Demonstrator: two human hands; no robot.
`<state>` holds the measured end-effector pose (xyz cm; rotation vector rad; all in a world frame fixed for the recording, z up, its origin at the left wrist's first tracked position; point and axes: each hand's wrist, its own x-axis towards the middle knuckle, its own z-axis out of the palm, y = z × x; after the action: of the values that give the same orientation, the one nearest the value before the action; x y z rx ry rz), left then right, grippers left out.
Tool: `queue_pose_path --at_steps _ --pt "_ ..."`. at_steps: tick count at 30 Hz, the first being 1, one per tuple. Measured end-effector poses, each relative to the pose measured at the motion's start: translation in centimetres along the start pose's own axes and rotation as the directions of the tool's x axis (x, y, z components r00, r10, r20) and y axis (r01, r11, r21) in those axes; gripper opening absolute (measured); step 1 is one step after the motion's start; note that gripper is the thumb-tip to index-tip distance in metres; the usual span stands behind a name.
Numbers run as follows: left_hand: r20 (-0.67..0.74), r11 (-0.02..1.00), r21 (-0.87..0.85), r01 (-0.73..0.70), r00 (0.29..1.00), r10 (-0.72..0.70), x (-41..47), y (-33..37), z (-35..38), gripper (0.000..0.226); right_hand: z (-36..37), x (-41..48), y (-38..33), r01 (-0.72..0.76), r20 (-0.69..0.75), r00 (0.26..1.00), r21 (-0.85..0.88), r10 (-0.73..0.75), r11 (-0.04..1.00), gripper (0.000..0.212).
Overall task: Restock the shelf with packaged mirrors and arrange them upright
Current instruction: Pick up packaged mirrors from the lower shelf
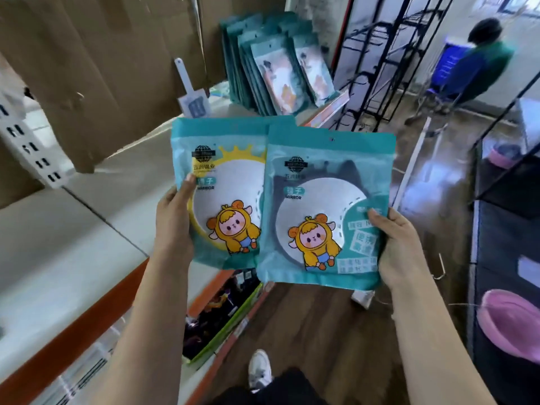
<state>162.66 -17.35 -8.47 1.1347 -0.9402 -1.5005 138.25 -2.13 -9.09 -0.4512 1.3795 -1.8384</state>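
Two teal mirror packs are held up in front of me. My left hand (175, 220) grips the left edge of the pack with a yellow crown-framed mirror (222, 182). My right hand (400, 247) grips the right edge of the pack with a dark-framed mirror (321, 211), which overlaps the first. Both show a cartoon child in a yellow hood. A row of more teal mirror packs (271, 65) stands leaning on the white shelf (140, 171) farther back.
Cardboard (87, 68) backs the shelf. A white-handled packaged item (193, 97) lies beside the row. Lower shelves hold dark packets (222, 311). A black wire rack (388, 62) stands in the aisle, pink bowls (514, 325) at right, and a person (479, 62) beyond.
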Motion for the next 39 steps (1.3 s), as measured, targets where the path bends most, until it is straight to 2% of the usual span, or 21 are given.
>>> queue_pose_path --at_steps 2,6,11,15,23,27,31,39 --pt "0.002 0.999 -0.022 0.029 1.0 -0.029 3.2 -0.2 3.2 0.031 -0.4 3.5 -1.4 -0.009 -0.02 1.0 0.002 0.009 1.0 0.012" --pt "0.052 0.998 -0.057 0.029 0.998 -0.027 8.6 0.6 10.8 0.028 -0.6 11.2 -5.7 0.057 -0.021 0.998 0.004 -0.057 0.998 0.013" --pt "0.044 0.997 -0.032 0.076 0.996 -0.075 13.6 -0.6 16.2 0.062 -2.1 17.7 -6.9 0.064 -0.034 0.997 -0.014 -0.065 0.998 0.014" --pt "0.011 0.998 0.003 0.063 0.998 -0.063 17.5 0.1 19.2 0.043 -2.7 22.5 -7.3 0.056 -0.059 0.997 0.059 -0.052 0.997 0.014" --pt "-0.162 0.997 -0.021 0.08 0.983 -0.082 23.5 -2.5 27.1 0.039 -5.1 34.3 -8.1 -0.015 0.034 0.999 0.061 0.013 0.998 0.012" --pt "-0.166 0.998 -0.062 0.004 0.986 -0.014 25.8 -3.7 32.6 0.031 -6.6 41.8 -10.5 -0.042 0.106 0.994 0.033 0.039 0.999 0.024" --pt "-0.216 0.996 -0.07 -0.063 0.975 0.046 27.3 -4.7 38.3 0.016 -8.5 49.1 -13.5 -0.06 0.193 0.979 -0.019 0.062 0.998 0.019" --pt "-0.367 0.981 -0.1 -0.167 0.922 0.12 30.2 -5.1 45.0 0.012 -8.8 59.3 -15.4 -0.083 0.341 0.935 -0.057 0.097 0.995 0.01"
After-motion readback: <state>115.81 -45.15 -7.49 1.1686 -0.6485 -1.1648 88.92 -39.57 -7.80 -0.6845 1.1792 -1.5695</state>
